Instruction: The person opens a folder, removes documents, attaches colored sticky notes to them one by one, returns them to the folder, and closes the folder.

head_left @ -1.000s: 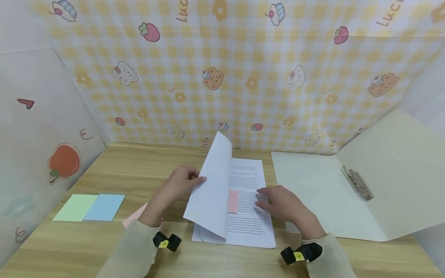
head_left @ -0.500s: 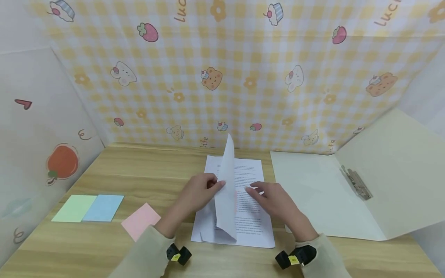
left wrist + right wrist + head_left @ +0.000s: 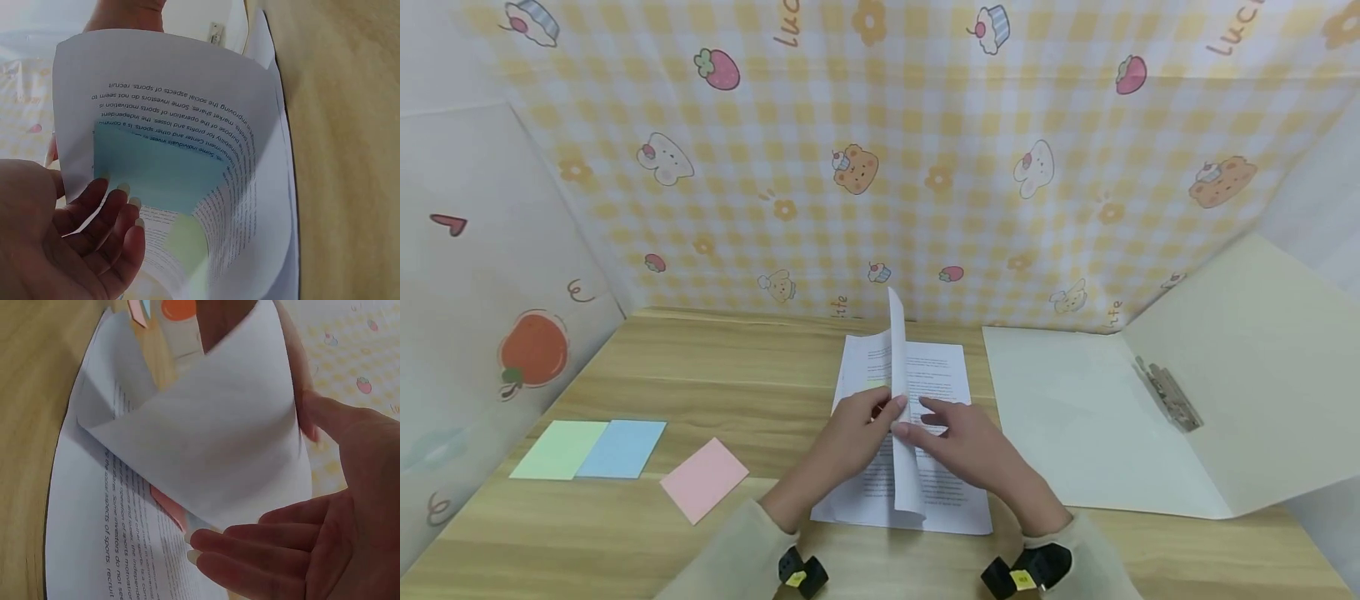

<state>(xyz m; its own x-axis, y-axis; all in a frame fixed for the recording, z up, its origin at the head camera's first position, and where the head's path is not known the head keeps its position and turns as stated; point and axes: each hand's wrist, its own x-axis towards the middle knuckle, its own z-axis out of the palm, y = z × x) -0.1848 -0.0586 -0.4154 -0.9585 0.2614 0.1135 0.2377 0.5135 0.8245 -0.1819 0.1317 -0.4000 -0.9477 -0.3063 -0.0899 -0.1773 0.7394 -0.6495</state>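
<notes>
A printed sheet of paper [image 3: 904,483] stands nearly upright over the middle of a paper stack [image 3: 955,500]. My left hand [image 3: 857,433] pinches its raised edge. My right hand [image 3: 966,442] comes from the other side, its thumb at that same edge and its fingers loosely extended under the sheet. On the sheet's printed face, in the left wrist view, is a blue sticky note [image 3: 156,172] beneath my left fingertips. Lower down shows a green sticky note [image 3: 187,244] on a page. A pink sticky note [image 3: 169,507] peeks out under the sheet in the right wrist view.
At the left lie a green paper pad [image 3: 557,450], a blue pad [image 3: 622,448] and a tilted pink pad [image 3: 703,479]. On the right an open file folder [image 3: 1075,417] with a metal clip [image 3: 1168,396] leans its cover against the wall. A checked cloth [image 3: 880,225] hangs behind.
My left hand has swung the sheet rightward from the left to upright. My right hand has moved slightly left, bringing its thumb to the sheet's edge. The pink pad has come into full view.
</notes>
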